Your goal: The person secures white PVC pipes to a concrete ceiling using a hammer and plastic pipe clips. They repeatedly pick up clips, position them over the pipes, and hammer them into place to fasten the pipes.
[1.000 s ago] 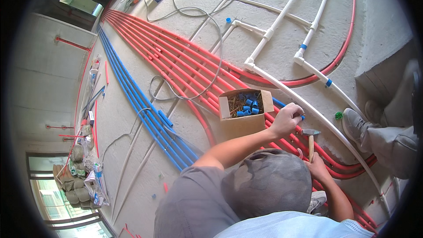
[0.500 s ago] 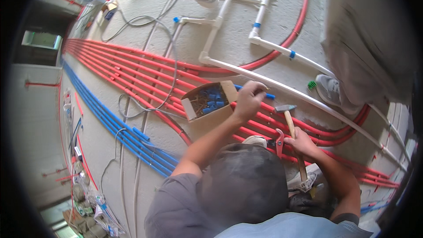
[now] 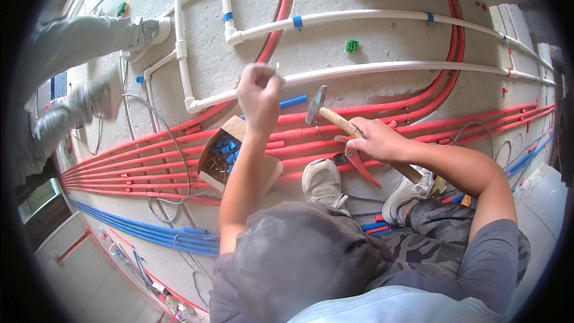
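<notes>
My left hand is raised with fingers pinched, above a cardboard box of blue fittings and fasteners; what it holds is too small to tell. My right hand grips the wooden handle of a hammer, head up. A red-handled cutter lies just below that hand, over red conduits. A short blue pipe lies beside the white pipe run. A capped head fills the lower middle, above crossed legs in camouflage trousers and white shoes.
Another person's legs are at the upper left. Blue conduits run along the lower left near a wall. Grey cables loop across the pipes. Green fittings lie on the concrete floor.
The view has swung so the pipes run more level. My left hand has risen, and the hammer has tilted toward horizontal. The other person's legs have shifted to the upper left.
</notes>
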A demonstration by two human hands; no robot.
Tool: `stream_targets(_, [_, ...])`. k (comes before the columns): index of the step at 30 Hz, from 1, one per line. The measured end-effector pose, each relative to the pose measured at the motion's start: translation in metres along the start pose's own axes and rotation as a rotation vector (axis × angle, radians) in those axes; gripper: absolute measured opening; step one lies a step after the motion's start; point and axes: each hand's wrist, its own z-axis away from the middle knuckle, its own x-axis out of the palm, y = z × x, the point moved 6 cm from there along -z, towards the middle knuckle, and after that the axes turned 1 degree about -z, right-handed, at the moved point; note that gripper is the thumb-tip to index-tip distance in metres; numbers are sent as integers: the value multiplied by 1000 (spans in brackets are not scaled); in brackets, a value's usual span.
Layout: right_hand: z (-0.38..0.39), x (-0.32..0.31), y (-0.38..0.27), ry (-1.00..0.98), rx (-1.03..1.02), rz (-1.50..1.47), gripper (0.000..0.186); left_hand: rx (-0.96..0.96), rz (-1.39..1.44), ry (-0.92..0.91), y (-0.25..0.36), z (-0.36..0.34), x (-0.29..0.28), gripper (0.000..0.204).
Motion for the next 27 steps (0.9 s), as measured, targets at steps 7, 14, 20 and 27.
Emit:
stream_targets(7, [0,-9,12,73,110,-123,31,252,-89,185,-72,-87,65,21])
stream_targets(14, [0,-28,32,233,-79,-158,40,464,-407,181,-68,-100,90,39])
stream_targets(20, [-7,-38,33,211,28,-279,41,517,-459,177,-67,-102,91,39])
stream_targets(27, [-18,-57,25,253,-8,-254,45,538,-474,187,-64,-101,92,38])
